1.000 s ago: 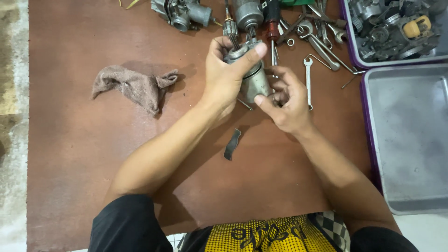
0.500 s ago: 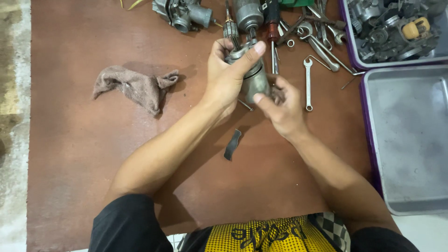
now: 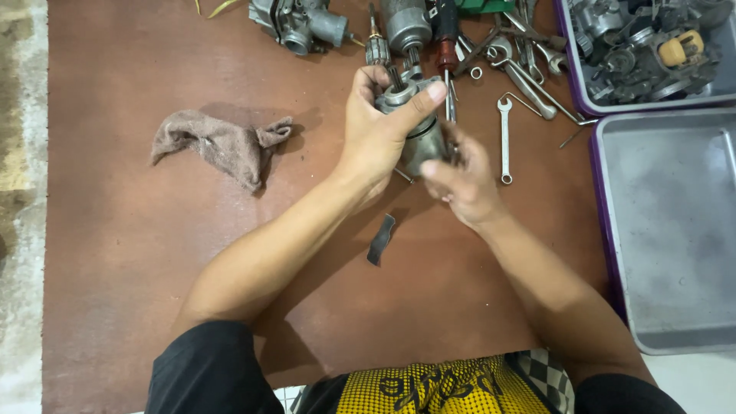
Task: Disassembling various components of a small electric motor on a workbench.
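My left hand [image 3: 376, 130] grips the motor [image 3: 418, 134] above the table [image 3: 153, 268], thumb over its top. Right hand [image 3: 460, 180] pinches its lower end, right of the rag [image 3: 218, 142]. Mid-disassembly, I judge; next needs steady twisting.

No packages, labels, signs or screens in view.

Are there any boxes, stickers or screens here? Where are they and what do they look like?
No screens or stickers show.
Parts tray: top right, purple rim, full of metal parts.
Grey tray: right edge, purple rim.
Green thing: top edge, too cut off to tell.
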